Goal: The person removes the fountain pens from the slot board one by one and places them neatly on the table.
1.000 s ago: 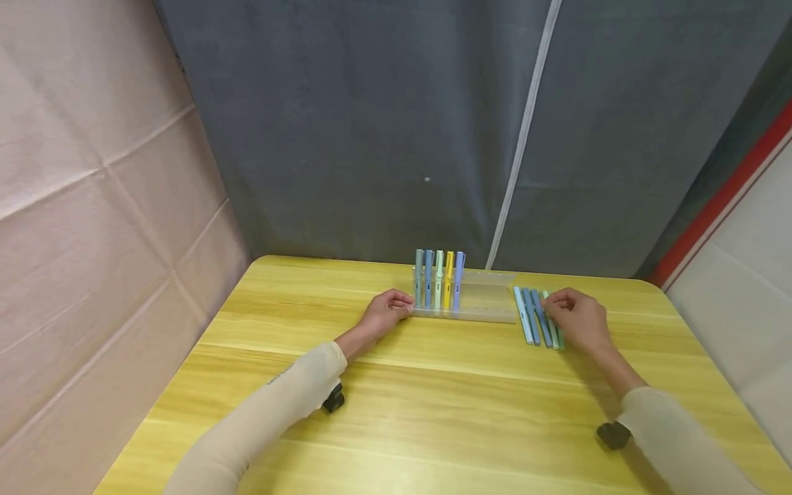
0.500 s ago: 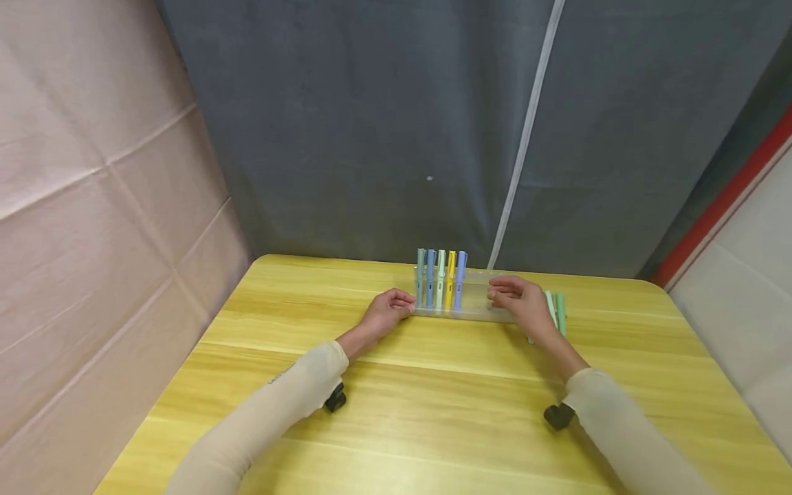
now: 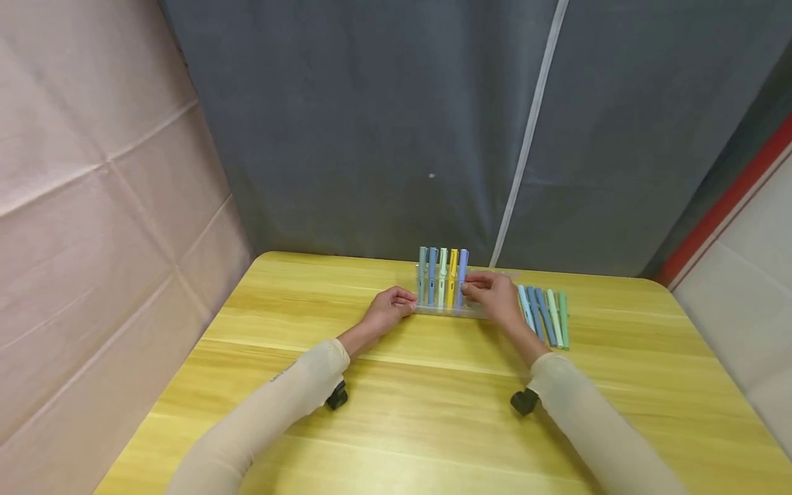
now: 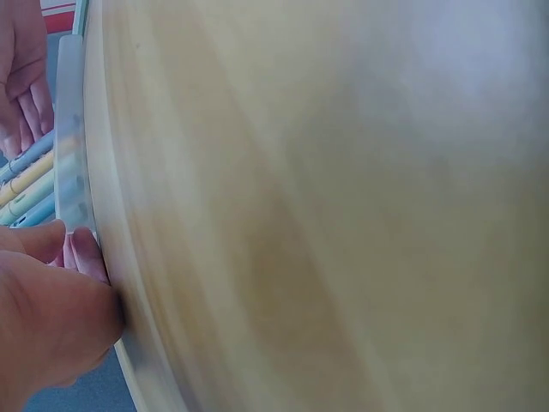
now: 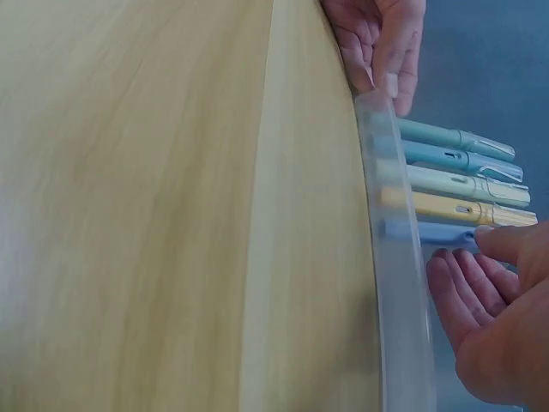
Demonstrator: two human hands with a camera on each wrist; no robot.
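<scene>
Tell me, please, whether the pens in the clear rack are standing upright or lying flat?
Upright. Five pens stand side by side in the rack, caps up, while five more pens lie flat on the table.

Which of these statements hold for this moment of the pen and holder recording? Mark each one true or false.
1. Five pens stand upright in the clear holder. True: teal, blue, pale green, yellow pen and periwinkle pen.
2. The left hand lies flat in the middle of the table, away from the holder. False: its fingers touch the holder's left end.
3. The right hand is at the periwinkle pen. True: its fingertips are against it.
4. The loose pens lie left of the holder. False: they lie in a row to its right.
5. The loose pens are stacked in a pile. False: they lie side by side on the table.
</scene>
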